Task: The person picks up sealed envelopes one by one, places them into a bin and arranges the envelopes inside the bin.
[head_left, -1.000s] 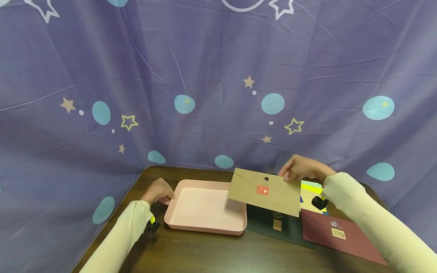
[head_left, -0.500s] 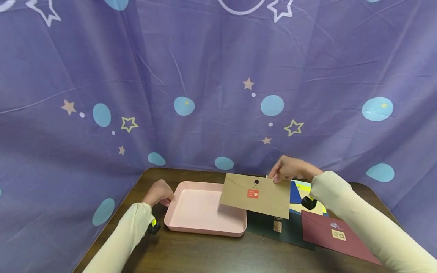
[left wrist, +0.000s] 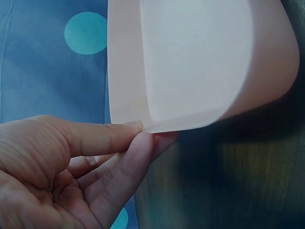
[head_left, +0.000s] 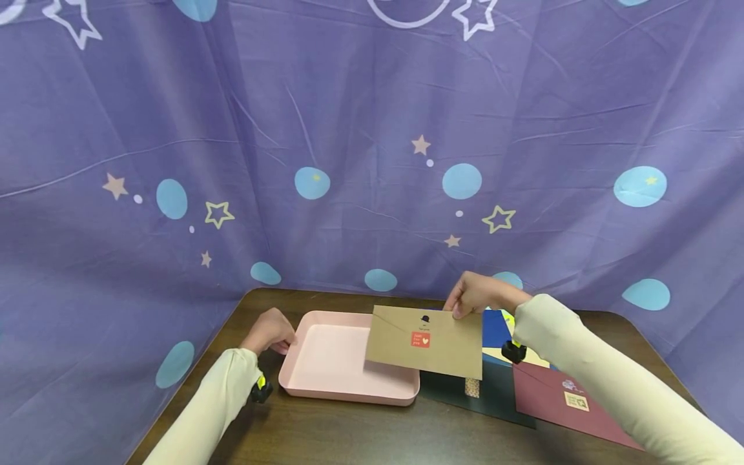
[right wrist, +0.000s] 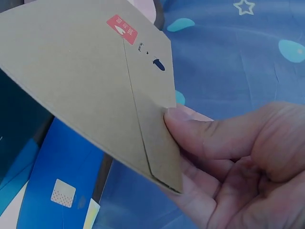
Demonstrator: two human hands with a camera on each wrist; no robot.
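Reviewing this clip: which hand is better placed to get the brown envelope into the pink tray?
Right hand: it already pinches the brown envelope, held over the pink tray's right side. The left hand is occupied, holding the tray's left edge.

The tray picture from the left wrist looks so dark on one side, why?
Left wrist view: the pink tray is brightly lit, almost washed out, while the table beside it lies in deep shadow. Head view: light is even, and the tray looks properly pink.
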